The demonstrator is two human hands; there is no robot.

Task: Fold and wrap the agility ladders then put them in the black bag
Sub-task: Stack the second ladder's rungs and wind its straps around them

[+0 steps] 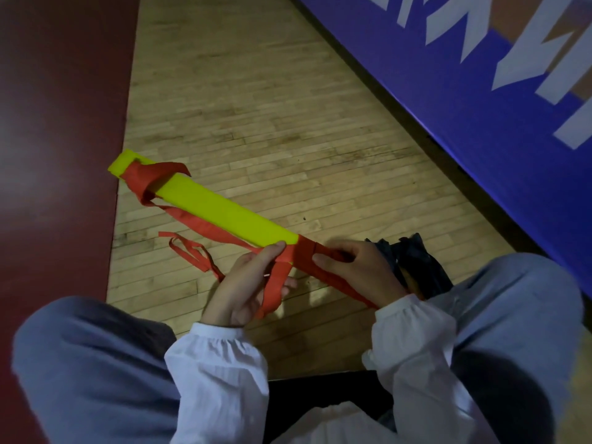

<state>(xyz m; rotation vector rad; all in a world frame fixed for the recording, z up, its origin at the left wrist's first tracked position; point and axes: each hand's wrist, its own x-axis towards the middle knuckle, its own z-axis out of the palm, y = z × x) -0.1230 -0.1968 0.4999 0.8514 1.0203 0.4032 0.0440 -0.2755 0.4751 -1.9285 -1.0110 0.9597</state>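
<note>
Agility ladder (217, 206) is stacked, its far end already wrapped. My left hand (246, 283) grips the red strap (278, 285) and my right hand (358, 270) pinches the near-end wrap. Bagging is left to do: the black bag (419, 261) waits just right.

You are working in dim light: the wooden floor (256, 91) is catching a soft glow, the agility ladder (217, 206) is showing brightest, your left hand (243, 283) and right hand (358, 270) are casting faint shadows, and your knees (80, 363) are smearing at the warped edges.
</note>
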